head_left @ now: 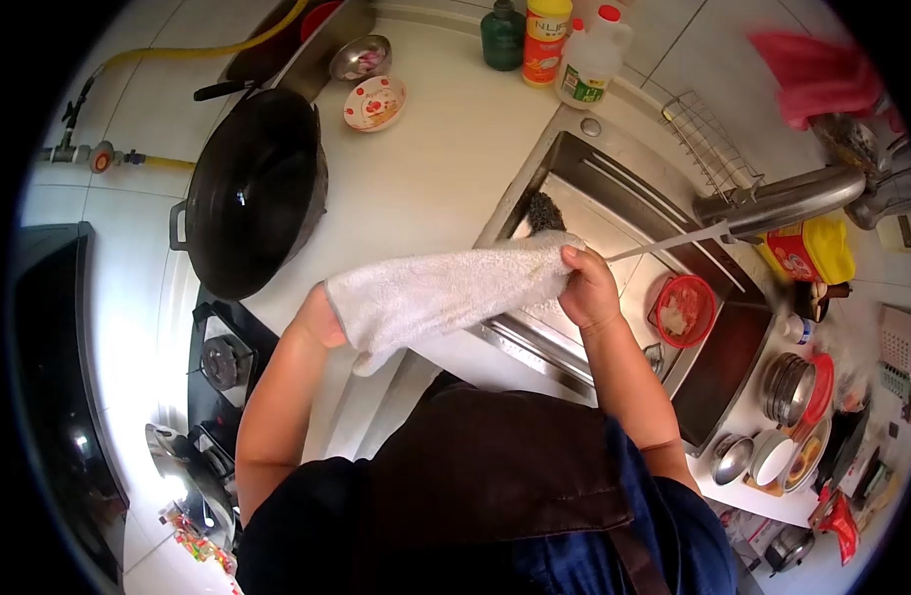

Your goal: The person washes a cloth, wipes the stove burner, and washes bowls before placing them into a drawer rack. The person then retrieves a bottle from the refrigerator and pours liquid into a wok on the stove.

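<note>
A white terry cloth (445, 293) is stretched between my two hands, over the counter and the near-left edge of the sink (535, 347). My left hand (321, 315) holds its left end, with the fingers hidden beneath the fabric. At the other end, my right hand (591, 288) pinches the cloth with the thumb on top. A stream of water (664, 241) runs from the faucet (802, 193) towards the cloth's right end. Just behind that end, a dark scouring pad (546, 211) lies in the sink.
A large black wok (252, 193) stands left, near the gas burner (222, 362). A patterned bowl (375, 104) and a metal bowl (362, 58) are at the back. Bottles (546, 40) line the wall. A red basket (685, 310) sits in the sink; stacked bowls (789, 387) stand right.
</note>
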Tool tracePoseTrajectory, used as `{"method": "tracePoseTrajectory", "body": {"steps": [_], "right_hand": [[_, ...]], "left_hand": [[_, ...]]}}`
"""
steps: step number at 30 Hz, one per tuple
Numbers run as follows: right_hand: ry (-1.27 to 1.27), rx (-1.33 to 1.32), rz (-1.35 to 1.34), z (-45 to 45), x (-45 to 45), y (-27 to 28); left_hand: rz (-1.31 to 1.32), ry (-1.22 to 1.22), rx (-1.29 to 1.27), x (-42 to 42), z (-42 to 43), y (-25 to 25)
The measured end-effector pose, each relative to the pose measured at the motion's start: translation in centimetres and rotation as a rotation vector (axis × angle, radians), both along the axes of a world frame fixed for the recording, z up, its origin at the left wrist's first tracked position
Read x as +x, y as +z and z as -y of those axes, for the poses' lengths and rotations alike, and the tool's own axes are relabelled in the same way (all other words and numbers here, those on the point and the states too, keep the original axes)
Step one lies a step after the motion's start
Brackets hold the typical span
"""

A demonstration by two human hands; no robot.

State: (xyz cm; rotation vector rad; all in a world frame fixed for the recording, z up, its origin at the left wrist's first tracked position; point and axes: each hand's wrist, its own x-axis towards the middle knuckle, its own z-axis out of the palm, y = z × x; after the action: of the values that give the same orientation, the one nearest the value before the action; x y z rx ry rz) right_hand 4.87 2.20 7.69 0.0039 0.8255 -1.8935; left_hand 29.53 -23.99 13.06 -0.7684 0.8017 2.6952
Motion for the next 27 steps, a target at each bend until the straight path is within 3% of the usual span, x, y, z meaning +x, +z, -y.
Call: {"method": "tracePoseTrajectory", "body": {"steps": [2, 6, 9, 15, 18, 19, 22, 25, 27], "right_hand": [[-0.029, 0.091, -0.14, 0.8, 0.5, 0.0], [0.051, 0.337, -0.391, 1.9, 0.4, 2.8], [0.162, 0.425, -0.657, 1.4, 0.7, 5.4], [0.239, 0.444, -0.545, -3.1, 2.7, 6.5], [0.276, 0.463, -0.551, -4.1, 3.8, 6.1], [0.254, 0.445, -0.54, -4.2, 3.9, 4.9], [0.224, 0.725, -0.907, -2.4, 2.6, 4.3], [-0.017, 0.762, -1.189, 2.6, 0.3, 7.2], [-0.154, 0.617, -1.27, 5.8, -2.1, 8.1]], "left_hand": [[0.037, 0.282, -0.015, 3.7, 0.8, -1.1], [-0.152, 0.436, -0.04, 3.7, -2.7, 2.2], [-0.08, 0.461, -0.391, 5.5, -2.3, 0.2], [0.01, 0.373, -0.61, 5.7, -1.7, 1.3], [0.218, 0.339, -0.876, 5.6, -1.0, 1.0], [0.239, 0.35, -0.93, 5.3, -1.0, 1.6], [0.262, 0.409, -1.026, 2.9, -1.2, 2.4], [0.185, 0.523, -0.996, 2.2, -0.5, 1.8], [0.061, 0.601, -0.955, 2.0, -0.4, 2.2]]}}
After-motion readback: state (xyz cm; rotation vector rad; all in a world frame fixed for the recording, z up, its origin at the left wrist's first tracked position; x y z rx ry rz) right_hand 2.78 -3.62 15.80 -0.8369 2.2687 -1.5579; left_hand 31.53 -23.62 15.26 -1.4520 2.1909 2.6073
